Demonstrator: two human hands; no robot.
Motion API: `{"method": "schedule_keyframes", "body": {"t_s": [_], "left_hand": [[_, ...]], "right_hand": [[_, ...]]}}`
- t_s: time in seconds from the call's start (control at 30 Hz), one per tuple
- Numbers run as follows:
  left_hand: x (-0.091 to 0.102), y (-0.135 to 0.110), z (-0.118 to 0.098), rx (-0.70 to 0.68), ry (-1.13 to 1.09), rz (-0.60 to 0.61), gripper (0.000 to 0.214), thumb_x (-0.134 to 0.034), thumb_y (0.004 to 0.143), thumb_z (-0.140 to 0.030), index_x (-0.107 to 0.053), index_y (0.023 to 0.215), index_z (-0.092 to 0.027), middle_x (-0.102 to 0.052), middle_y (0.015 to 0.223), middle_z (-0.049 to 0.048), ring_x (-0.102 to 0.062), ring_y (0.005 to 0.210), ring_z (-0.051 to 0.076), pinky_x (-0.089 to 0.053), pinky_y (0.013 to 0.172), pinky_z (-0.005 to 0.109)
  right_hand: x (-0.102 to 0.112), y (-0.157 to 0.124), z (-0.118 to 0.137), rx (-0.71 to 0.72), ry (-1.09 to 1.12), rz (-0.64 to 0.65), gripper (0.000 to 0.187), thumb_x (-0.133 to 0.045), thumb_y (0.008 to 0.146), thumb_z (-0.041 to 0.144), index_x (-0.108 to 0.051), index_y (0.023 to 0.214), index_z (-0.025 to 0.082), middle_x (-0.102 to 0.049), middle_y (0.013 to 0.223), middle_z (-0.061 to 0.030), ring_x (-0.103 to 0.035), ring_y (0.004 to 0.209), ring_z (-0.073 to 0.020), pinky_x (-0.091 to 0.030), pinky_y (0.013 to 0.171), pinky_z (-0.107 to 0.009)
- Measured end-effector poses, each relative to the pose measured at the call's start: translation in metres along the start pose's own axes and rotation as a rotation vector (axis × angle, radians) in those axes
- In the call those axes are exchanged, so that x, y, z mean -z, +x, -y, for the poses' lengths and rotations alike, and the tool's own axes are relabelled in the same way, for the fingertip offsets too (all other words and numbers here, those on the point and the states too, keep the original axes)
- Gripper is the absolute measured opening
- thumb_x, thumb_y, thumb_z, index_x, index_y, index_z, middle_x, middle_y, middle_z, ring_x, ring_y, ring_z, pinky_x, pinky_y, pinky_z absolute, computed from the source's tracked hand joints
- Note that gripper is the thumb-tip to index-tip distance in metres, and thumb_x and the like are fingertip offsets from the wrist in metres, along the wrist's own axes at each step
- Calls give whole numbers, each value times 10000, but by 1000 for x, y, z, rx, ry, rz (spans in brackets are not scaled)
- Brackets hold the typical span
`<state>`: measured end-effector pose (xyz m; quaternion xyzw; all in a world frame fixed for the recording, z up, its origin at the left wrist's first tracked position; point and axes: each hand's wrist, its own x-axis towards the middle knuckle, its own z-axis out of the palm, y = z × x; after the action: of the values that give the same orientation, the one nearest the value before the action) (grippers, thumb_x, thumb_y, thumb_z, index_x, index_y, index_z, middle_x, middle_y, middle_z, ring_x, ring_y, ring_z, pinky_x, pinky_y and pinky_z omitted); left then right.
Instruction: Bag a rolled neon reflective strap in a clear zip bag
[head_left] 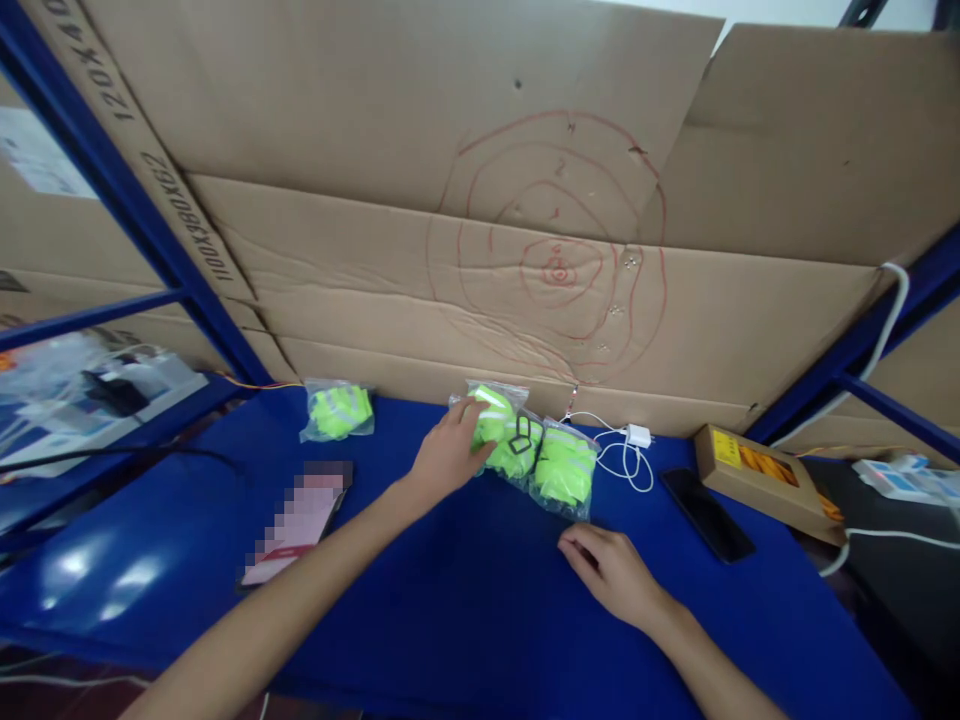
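Note:
Three clear plastic bags of neon yellow-green fabric with grey reflective strips lie side by side against the cardboard at the back of the blue table. My left hand (450,445) is on the leftmost of these, a bag of neon reflective fabric (495,400), with fingers and thumb curved round its left side. The middle bag (514,455) shows black buckle-like loops on top. The right bag (564,468) lies near my right hand (611,570), whose fingers are curled loosely together above the table with nothing visible in them. Another such bag (339,410) lies apart at the left.
A phone with a pink, pixelated screen (300,525) lies left; a dark phone (707,513) lies right. Beside it stand an open cardboard box (765,480) and a white charger with cable (638,436). Cardboard (375,250) with red rings drawn on it backs the blue table (450,620).

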<state>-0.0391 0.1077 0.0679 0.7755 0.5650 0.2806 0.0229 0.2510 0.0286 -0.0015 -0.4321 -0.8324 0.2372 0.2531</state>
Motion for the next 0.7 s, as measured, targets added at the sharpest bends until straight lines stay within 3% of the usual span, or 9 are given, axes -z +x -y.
{"method": "schedule_keyframes", "body": {"t_s": [0.1,0.17,0.27,0.4,0.53,0.6,0.7], "left_hand": [[4,-31,-6,-204,-52,0,391,-586,952,-172,-520,1335,-214,-457,1573,165,-447,1473,338,-427,1175,526],[8,-57,-9,-464,-116,17,459,-565,933,-95,-481,1371,-203,-438,1579,177,-387,1512,324,-404,1203,540],[12,-87,-9,-671,-128,85,531,-545,890,-15,-484,1384,-202,-433,1581,179,-317,1547,344,-422,1184,560],[7,-99,1,-754,-18,227,592,-555,838,3,-536,1383,-226,-481,1568,145,-299,1550,365,-398,1176,587],[-1,-96,-3,-738,-2,162,434,-557,845,-72,-616,1251,-212,-602,1449,147,-445,1455,345,-257,1215,629],[-4,-94,-14,-703,-86,103,342,-541,833,-119,-645,1149,-198,-676,1303,146,-574,1296,319,-306,1160,592],[-10,-91,-39,-678,-215,46,175,-568,848,-205,-655,998,-179,-722,986,93,-648,942,246,-437,925,458]], "right_hand": [[0,3,-3,-100,230,-103,331,-488,1066,477,-668,1157,214,-690,867,-32,-652,711,-154,-519,659,-264],[0,4,-3,-183,491,-194,463,-485,1045,567,-600,1309,203,-667,870,-27,-602,642,-137,-500,555,-244],[-1,5,0,-264,688,-192,516,-500,1019,626,-636,1248,183,-634,761,0,-544,544,-118,-472,488,-233],[-3,4,7,-322,770,-132,418,-646,962,582,-698,993,168,-643,664,14,-546,514,-98,-462,504,-218],[-2,7,12,-370,860,-78,415,-673,942,581,-679,917,167,-678,642,5,-608,527,-113,-491,506,-225],[-1,8,13,-388,912,-53,397,-706,926,557,-687,907,161,-704,689,-9,-654,576,-122,-511,528,-226],[-1,6,17,-422,994,4,360,-749,902,517,-700,936,161,-743,800,-27,-679,618,-115,-517,547,-214]]}}
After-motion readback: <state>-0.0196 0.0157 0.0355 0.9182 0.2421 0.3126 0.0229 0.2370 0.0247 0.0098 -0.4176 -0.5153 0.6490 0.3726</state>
